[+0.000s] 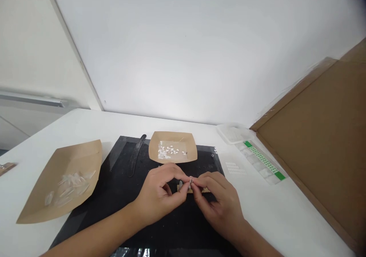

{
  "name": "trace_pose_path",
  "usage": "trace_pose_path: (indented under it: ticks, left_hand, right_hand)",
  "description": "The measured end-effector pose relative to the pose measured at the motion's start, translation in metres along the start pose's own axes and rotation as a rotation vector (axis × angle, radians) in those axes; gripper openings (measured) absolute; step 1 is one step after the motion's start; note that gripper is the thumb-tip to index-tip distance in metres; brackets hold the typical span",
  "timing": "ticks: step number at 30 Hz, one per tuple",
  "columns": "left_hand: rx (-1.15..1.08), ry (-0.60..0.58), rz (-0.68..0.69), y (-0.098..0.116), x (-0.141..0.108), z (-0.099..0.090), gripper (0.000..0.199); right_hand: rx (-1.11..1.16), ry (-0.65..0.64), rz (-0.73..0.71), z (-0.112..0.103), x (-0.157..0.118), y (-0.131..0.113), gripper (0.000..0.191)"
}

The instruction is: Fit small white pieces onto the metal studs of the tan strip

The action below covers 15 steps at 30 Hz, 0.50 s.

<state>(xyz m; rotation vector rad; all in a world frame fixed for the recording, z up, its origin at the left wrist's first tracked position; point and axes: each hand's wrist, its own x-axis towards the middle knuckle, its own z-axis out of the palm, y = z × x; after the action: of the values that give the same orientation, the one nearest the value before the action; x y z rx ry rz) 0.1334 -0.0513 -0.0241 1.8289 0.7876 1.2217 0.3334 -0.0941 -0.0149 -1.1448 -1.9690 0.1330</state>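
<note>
Over the black mat (168,226), my left hand (161,190) and my right hand (219,198) meet with their fingertips pinched together. Between them is a tiny pale piece (191,181), mostly covered by the fingers, so its kind does not show. Just below and behind the fingertips lies a narrow tan strip (205,190) with small greyish pieces (180,184) on it. Beyond my hands stands a brown paper tray (152,149) holding several small white flakes (171,149). A dark curved nail file (136,156) rests on the mat left of that tray.
A larger brown paper tray (85,148) with clear, thin nail-shaped pieces (71,184) stands at the left. On the right are a sheet of small white tabs (234,168), a clear compartment box with a green label (264,162), a translucent container (233,133) and a cardboard panel (317,135).
</note>
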Motion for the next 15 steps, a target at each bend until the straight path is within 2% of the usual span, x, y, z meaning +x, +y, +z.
trace_pose_path:
  ticks: [7, 15]
  left_hand:
    - [-0.071, -0.049, -0.093, -0.0009, 0.0007, -0.0010, 0.010]
    - [-0.211, -0.071, -0.403, -0.0063, -0.0003, 0.0031, 0.015]
  right_hand:
    - [-0.055, 0.000, -0.041, 0.0014, -0.0004, 0.0019, 0.012]
    - [-0.294, 0.049, -0.209, 0.0008, -0.0029, 0.0045, 0.009]
